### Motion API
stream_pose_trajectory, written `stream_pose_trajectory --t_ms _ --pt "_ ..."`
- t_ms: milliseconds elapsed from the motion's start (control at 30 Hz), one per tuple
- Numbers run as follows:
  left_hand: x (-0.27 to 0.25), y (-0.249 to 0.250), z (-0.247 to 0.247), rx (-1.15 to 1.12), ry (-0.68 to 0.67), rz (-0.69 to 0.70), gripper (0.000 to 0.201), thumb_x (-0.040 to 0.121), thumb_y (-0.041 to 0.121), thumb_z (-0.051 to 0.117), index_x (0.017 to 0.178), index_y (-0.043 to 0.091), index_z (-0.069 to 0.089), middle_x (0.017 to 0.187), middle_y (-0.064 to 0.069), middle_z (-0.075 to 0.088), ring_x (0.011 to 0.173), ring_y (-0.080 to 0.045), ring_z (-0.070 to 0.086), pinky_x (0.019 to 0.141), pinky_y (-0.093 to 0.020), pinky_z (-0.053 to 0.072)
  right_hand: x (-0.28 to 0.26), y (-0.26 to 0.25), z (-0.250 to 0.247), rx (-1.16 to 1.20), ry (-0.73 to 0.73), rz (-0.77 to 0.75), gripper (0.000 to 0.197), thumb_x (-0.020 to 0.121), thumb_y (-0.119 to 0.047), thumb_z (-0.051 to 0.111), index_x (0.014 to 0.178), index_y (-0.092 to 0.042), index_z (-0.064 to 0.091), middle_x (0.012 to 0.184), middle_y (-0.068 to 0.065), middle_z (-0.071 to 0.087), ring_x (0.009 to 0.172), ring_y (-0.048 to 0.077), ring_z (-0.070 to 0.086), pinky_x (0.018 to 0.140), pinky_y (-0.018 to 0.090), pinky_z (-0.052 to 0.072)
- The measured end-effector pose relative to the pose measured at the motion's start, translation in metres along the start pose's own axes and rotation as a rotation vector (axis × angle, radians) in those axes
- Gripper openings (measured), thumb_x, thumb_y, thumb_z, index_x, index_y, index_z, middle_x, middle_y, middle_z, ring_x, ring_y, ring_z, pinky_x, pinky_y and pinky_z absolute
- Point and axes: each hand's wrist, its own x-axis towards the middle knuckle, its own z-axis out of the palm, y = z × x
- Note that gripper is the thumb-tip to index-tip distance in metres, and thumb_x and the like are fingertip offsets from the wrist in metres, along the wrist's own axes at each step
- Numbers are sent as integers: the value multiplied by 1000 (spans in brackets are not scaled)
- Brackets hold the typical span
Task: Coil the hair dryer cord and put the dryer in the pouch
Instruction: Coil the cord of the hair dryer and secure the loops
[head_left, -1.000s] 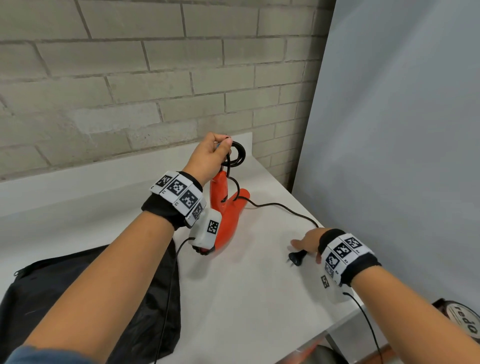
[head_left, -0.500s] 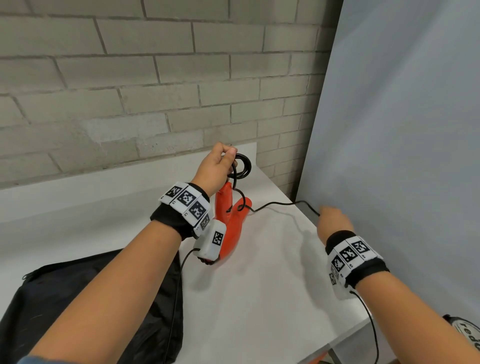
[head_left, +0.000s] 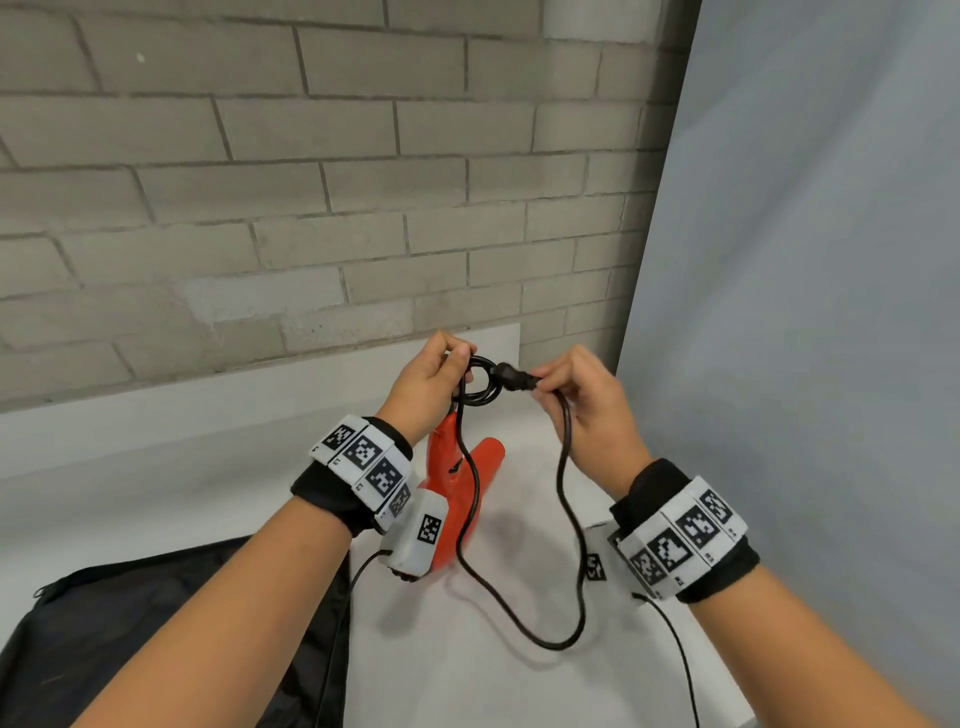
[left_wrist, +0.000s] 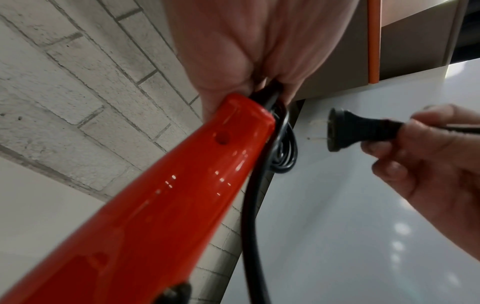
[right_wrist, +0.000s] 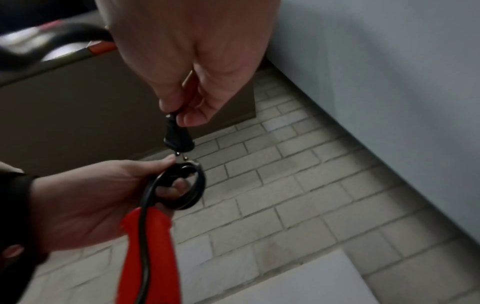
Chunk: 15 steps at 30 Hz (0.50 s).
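The orange-red hair dryer (head_left: 462, 493) stands on the white table (head_left: 467, 686), handle up. My left hand (head_left: 431, 382) grips the handle top together with a small coil of black cord (head_left: 480, 384). In the left wrist view the dryer handle (left_wrist: 166, 205) and the coil (left_wrist: 283, 156) fill the frame. My right hand (head_left: 587, 400) pinches the black plug (head_left: 511, 378) and holds it at the coil; in the right wrist view the plug (right_wrist: 179, 137) has its prongs just above the coil (right_wrist: 187, 189). A slack loop of cord (head_left: 566, 597) hangs down to the table. The black pouch (head_left: 171, 639) lies at the lower left.
A brick wall (head_left: 311, 182) runs behind the table, and a grey panel (head_left: 805, 312) stands close on the right. The table's front right edge is near my right forearm. A thin black wrist-camera cable (head_left: 680, 660) trails off that edge.
My right hand picked the plug up from the table and brought it up and left to the coil. The cord now hangs in a loop. The left hand kept its grip.
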Motion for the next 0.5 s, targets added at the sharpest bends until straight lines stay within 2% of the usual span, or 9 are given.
stream_pose_trajectory --t_ms 100,167,200,267,367,500 --pt "1 0 3 7 -13 20 19 96 24 38 83 30 50 77 5 55 73 -14 51 71 -24 42 2 0 17 25 -27 43 13 80 10 58 77 -2 55 80 -11 48 85 -11 55 74 7 44" --pt "0 1 5 -7 -30 25 17 96 23 38 88 23 53 78 6 56 72 -9 52 68 -15 43 3 3 25 3 -17 77 12 80 7 58 75 -4 54 77 -11 47 82 1 56 71 12 45" --pt "1 1 5 -19 -29 20 17 95 22 38 89 20 54 78 6 56 72 -8 53 66 -11 43 4 5 28 -3 3 109 13 79 6 58 74 -5 53 76 -9 47 81 10 57 71 18 46" --pt "2 1 5 -39 -23 10 17 95 22 39 88 21 54 79 6 58 73 -8 54 68 -12 44 5 7 35 2 59 188 18 78 7 59 70 -8 51 75 -3 48 75 17 55 67 23 45" --pt "5 0 4 -50 -16 7 19 95 22 40 84 27 55 78 6 58 74 -9 54 74 -23 44 4 3 46 1 104 227 29 75 7 61 63 -14 45 68 -5 43 61 9 45 57 11 35" --pt "5 -1 2 -53 -12 6 18 95 24 41 86 27 56 79 5 58 77 -13 55 79 -30 45 6 -4 57 -21 201 314 29 73 5 61 62 -14 42 66 -7 39 57 5 37 55 9 35"
